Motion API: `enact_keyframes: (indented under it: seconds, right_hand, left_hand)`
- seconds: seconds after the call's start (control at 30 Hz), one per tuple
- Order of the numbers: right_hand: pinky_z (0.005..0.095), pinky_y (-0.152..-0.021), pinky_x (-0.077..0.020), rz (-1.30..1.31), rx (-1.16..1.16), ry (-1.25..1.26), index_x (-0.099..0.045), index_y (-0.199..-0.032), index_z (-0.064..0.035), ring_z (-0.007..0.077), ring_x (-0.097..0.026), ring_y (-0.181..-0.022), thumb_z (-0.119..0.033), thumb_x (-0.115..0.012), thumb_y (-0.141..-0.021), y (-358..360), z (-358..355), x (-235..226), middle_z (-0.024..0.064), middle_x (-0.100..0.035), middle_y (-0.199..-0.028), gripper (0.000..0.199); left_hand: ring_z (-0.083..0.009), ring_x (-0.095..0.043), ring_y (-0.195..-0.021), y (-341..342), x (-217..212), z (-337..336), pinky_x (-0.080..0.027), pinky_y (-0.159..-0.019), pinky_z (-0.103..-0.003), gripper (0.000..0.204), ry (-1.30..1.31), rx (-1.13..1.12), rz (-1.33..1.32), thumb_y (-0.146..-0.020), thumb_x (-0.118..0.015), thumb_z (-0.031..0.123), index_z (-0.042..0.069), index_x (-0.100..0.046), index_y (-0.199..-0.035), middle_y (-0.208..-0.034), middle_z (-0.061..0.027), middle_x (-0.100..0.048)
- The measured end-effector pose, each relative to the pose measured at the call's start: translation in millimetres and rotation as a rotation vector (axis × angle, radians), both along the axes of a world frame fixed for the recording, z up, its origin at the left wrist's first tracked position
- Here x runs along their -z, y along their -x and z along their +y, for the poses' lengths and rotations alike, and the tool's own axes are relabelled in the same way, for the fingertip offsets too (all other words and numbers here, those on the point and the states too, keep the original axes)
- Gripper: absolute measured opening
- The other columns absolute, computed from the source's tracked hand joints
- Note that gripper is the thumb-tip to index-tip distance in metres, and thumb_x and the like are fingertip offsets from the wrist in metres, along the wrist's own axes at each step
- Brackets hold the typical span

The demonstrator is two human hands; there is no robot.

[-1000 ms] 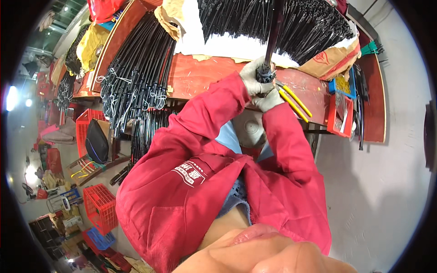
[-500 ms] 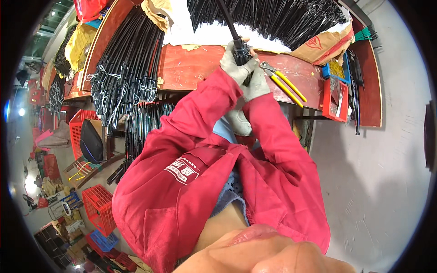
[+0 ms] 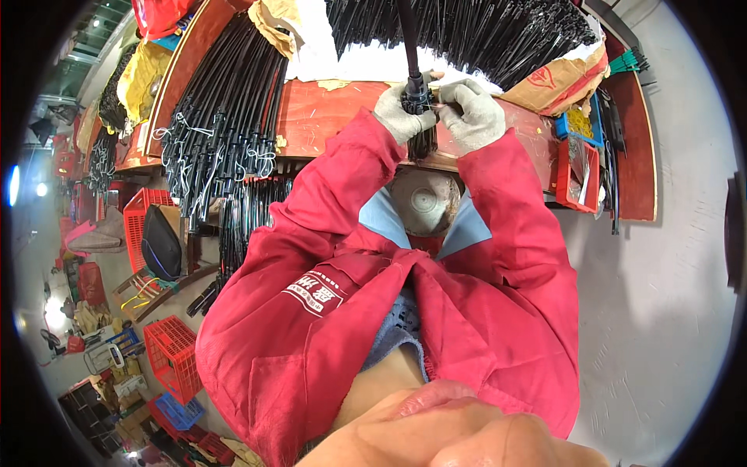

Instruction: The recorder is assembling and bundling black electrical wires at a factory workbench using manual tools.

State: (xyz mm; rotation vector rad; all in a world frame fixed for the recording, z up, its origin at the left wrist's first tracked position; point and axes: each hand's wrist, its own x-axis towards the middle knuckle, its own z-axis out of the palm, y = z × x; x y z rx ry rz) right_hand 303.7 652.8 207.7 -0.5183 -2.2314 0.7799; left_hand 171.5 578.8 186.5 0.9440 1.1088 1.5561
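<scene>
A black umbrella frame (image 3: 412, 47) stands in front of me, its long shaft running up past the bench edge and a bunch of dark ribs hanging below. My left hand (image 3: 400, 114), in a pale work glove, is closed round its collar, where shaft and ribs meet. Just right of the collar, my gloved right hand (image 3: 471, 114) is closed in a pinch. A faint thin strand seems to run between its fingertips and the frame; what the fingers hold is too small to name.
On the red bench (image 3: 327, 117) lie many black frames (image 3: 226, 101) at left and a paper-wrapped heap of black ribs (image 3: 467, 31) at the back. To the right are a blue box (image 3: 578, 124) and a red tray (image 3: 577, 175). A round stool-like seat (image 3: 422, 202) shows below.
My right hand has moved up and right, from under the frame to beside its collar. The shaft stands more upright. The yellow-handled pliers that lay on the bench are no longer visible.
</scene>
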Motion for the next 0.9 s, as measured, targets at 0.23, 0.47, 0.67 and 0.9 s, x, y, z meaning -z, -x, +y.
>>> enact_keyframes:
  seconds: [0.23,0.47,0.67,0.9]
  right_hand:
    - [0.0323,-0.068,-0.0471,-0.043,0.019,0.249,-0.058,-0.085,-0.0009,0.0288,-0.060,-0.074,-0.008,-0.061,-0.068,6.1,-8.2,-5.6,0.0164,-0.060,-0.082,0.018]
    - [0.0264,-0.066,-0.0460,0.095,0.009,0.261,-0.057,-0.086,-0.0031,0.0193,-0.060,-0.073,-0.005,-0.063,-0.069,-7.3,-20.5,-4.0,0.0138,-0.060,-0.082,0.018]
    - [0.0422,-0.072,-0.0456,-1.171,0.352,0.087,-0.052,-0.098,-0.0063,0.0334,-0.057,-0.082,-0.023,-0.061,-0.071,-84.0,16.6,43.9,0.0185,-0.056,-0.093,0.033]
    - [0.0404,-0.070,-0.0456,-0.765,0.407,-0.099,-0.050,-0.095,-0.0044,0.0345,-0.055,-0.082,-0.010,-0.060,-0.067,-106.9,19.1,72.9,0.0176,-0.054,-0.092,0.030]
  left_hand:
    - [-0.0281,-0.053,-0.092,-0.3,6.1,6.4,-0.045,-0.080,-0.037,0.027,0.071,0.002,-0.778,-0.084,-0.039,0.010,-0.003,-0.049,-0.105,-0.100,-0.0180,-0.054]
    - [-0.0133,-0.056,-0.085,-19.9,14.5,-7.6,-0.047,-0.076,-0.026,0.037,-0.146,-0.158,-0.034,-0.069,-0.061,-0.007,0.004,-0.048,-0.102,-0.090,-0.0053,-0.056]
    - [-0.0069,-0.051,-0.071,-6.7,13.4,-21.2,-0.045,-0.065,-0.023,0.031,-0.010,-0.220,0.132,-0.067,-0.062,-0.007,0.006,-0.051,-0.093,-0.077,0.0002,-0.051]
    - [-0.0087,-0.052,-0.071,-5.1,18.6,-9.0,-0.046,-0.066,-0.023,0.032,-0.129,-0.204,0.068,-0.066,-0.063,-0.008,0.006,-0.050,-0.091,-0.076,-0.0011,-0.052]
